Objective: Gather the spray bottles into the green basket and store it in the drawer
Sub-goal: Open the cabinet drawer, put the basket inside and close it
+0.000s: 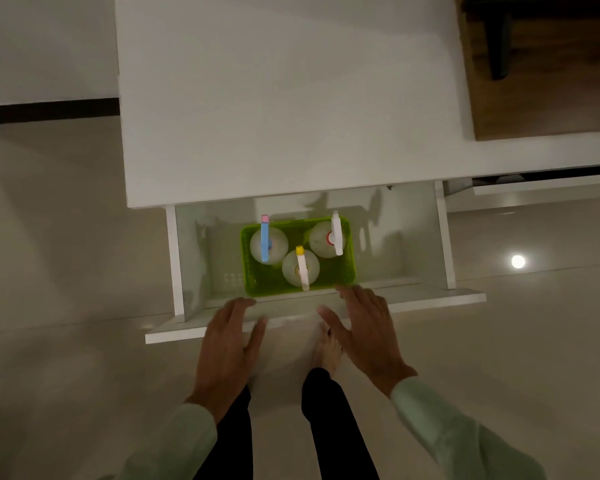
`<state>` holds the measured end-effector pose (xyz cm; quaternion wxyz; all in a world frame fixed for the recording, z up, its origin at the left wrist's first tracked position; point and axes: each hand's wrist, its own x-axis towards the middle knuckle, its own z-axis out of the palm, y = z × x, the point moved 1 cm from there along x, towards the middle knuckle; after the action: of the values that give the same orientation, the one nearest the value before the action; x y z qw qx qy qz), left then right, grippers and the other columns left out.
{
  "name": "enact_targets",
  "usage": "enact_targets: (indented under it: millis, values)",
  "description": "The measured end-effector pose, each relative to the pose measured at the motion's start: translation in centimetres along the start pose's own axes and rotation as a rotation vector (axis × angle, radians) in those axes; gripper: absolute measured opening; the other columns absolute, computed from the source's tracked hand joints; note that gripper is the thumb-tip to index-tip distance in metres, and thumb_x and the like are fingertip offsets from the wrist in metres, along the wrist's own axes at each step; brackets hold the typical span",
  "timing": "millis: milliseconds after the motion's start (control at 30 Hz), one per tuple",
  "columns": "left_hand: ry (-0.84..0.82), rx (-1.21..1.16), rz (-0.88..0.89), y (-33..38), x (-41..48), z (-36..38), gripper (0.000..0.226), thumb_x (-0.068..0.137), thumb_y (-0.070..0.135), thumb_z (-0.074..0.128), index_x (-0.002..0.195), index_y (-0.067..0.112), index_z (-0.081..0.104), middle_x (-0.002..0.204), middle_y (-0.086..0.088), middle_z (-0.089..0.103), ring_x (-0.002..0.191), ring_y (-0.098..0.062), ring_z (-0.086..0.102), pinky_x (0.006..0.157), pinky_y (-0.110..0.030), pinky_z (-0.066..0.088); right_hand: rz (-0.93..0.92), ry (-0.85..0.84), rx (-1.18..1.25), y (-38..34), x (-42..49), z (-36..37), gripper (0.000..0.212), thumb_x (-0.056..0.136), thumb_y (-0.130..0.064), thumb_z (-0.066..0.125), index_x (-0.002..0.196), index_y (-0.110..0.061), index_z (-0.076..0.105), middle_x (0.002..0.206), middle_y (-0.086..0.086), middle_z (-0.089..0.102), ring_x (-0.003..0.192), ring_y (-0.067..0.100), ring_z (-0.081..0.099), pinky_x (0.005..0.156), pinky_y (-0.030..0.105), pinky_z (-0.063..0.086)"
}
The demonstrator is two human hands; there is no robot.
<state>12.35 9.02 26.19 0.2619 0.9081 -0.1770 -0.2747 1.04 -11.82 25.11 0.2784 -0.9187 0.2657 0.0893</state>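
The green basket [347,271] stands inside the open white drawer [444,237]. Three spray bottles stand upright in it: one with a blue trigger [265,242], one with a yellow-tipped white trigger [301,268], one with a white trigger [336,237]. My left hand [231,344] lies flat, fingers spread, on the drawer's front panel [440,299]. My right hand [364,327] hovers or rests over the same front edge, its fingertips close to the basket's near rim. Neither hand holds anything.
The white cabinet top [291,98] fills the view above the drawer. Glossy pale floor [66,237] lies on both sides, with a lamp reflection [518,261] to the right. My legs and a bare foot [328,351] stand just in front of the drawer.
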Motion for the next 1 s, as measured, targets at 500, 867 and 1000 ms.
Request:
enact_targets:
  millis: [500,867,1000]
  values:
    - [0.096,0.311,0.235,-0.9,1.9,2.2,0.041,0.086,0.006,0.069,0.127,0.015,0.065,0.121,-0.01,0.067,0.116,-0.031,0.062,0.114,-0.058,0.033,-0.25,0.006,-0.38,3.0,2.0,0.8,0.04,0.077,-0.007,0.08,0.115,-0.013,0.069,0.109,0.007,0.068,0.099,0.029,0.065,0.089,0.044,0.051]
    - [0.248,0.454,0.303,3.5,10.4,-2.1,0.099,0.082,0.006,0.073,0.157,0.016,0.009,0.165,-0.015,0.003,0.153,-0.033,0.0,0.122,-0.056,0.014,-0.192,0.222,-0.367,0.1,10.8,-2.2,0.114,0.079,-0.005,0.079,0.161,-0.021,0.001,0.169,0.015,-0.003,0.156,0.032,-0.002,0.123,0.059,0.017]
    - [0.199,0.514,0.34,3.9,13.4,-3.1,0.09,0.088,0.013,0.065,0.157,0.016,0.007,0.166,-0.013,-0.002,0.153,-0.031,-0.004,0.123,-0.055,0.012,-0.235,0.23,-0.381,0.1,13.7,-2.9,0.103,0.084,-0.006,0.074,0.161,-0.019,0.007,0.169,0.016,0.0,0.156,0.034,-0.002,0.124,0.059,0.011]
